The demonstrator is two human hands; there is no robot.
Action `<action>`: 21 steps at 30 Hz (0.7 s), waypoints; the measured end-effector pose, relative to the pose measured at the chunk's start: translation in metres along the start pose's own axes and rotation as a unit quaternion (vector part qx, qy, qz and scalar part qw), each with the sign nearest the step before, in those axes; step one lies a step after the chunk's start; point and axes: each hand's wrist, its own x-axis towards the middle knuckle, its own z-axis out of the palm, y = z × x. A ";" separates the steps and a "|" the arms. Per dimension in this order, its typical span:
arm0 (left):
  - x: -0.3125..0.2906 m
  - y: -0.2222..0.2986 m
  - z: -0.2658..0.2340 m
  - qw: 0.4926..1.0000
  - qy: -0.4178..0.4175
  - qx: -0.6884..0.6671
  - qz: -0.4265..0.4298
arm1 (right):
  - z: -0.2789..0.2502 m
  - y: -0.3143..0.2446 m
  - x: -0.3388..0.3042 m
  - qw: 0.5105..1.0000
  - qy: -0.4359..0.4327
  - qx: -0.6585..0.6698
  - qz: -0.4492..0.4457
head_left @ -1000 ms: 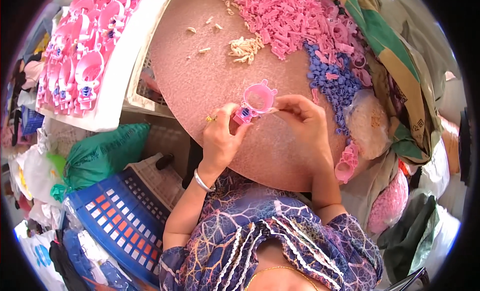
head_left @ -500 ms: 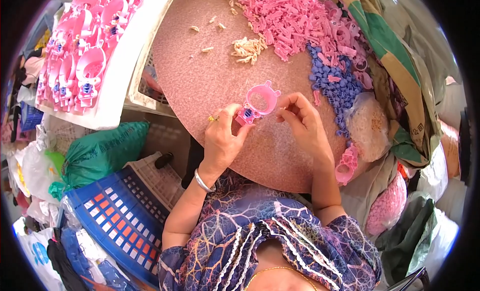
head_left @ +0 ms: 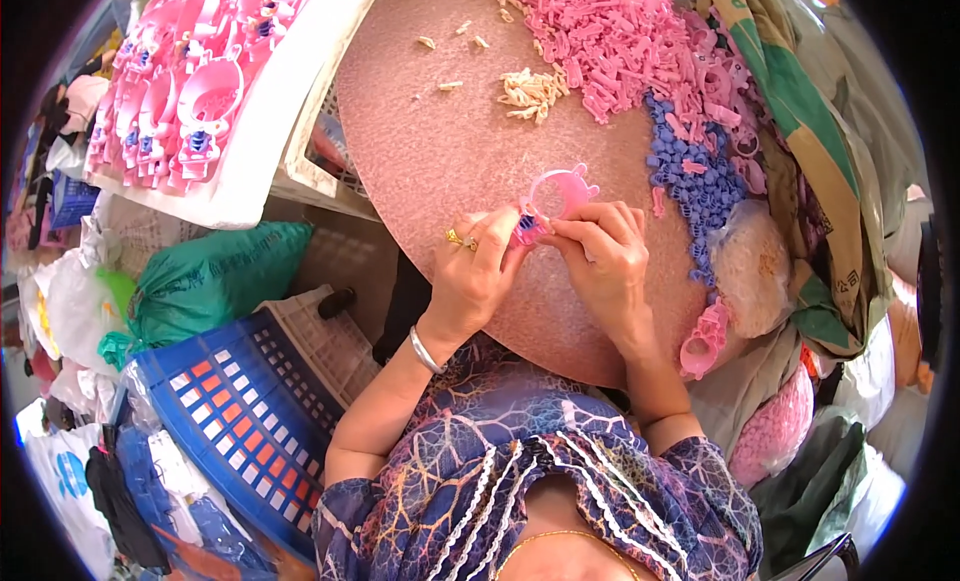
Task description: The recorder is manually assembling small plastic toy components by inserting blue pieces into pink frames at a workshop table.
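My left hand (head_left: 478, 266) pinches the lower end of a pink plastic ring-shaped piece (head_left: 566, 193) with small ear-like knobs and a blue insert. My right hand (head_left: 605, 256) is closed at the piece's right side, thumb and forefinger pressed together against it. Whatever small part those fingertips may hold is hidden. Beyond the hands lie a pile of small cream parts (head_left: 532, 94), a large heap of small pink parts (head_left: 600, 41) and a heap of blue parts (head_left: 690, 166). Another pink ring piece (head_left: 705, 341) rests at the table's right edge.
At the upper left, a white foam tray (head_left: 250, 171) full of similar pink pieces sits on a pale crate (head_left: 300, 166). A blue plastic basket (head_left: 165, 366) and a green sack (head_left: 225, 276) stand below left. Sacks (head_left: 815, 151) and a clear bag (head_left: 750, 266) border the round table's right side.
My right hand has come in from apart to meet the pink ring piece. The piece has turned slightly in my left hand. The whole view has shifted a little.
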 end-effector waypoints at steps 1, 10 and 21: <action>0.000 0.000 0.000 1.000 -0.002 0.006 0.009 | -0.001 0.000 0.000 1.000 -0.002 0.000 -0.002; -0.002 -0.005 0.003 0.998 -0.010 0.023 0.055 | 0.000 -0.001 0.001 0.999 -0.030 -0.012 0.010; -0.002 -0.003 0.001 0.999 -0.008 -0.008 0.048 | -0.015 -0.003 0.009 0.999 -0.052 0.005 0.008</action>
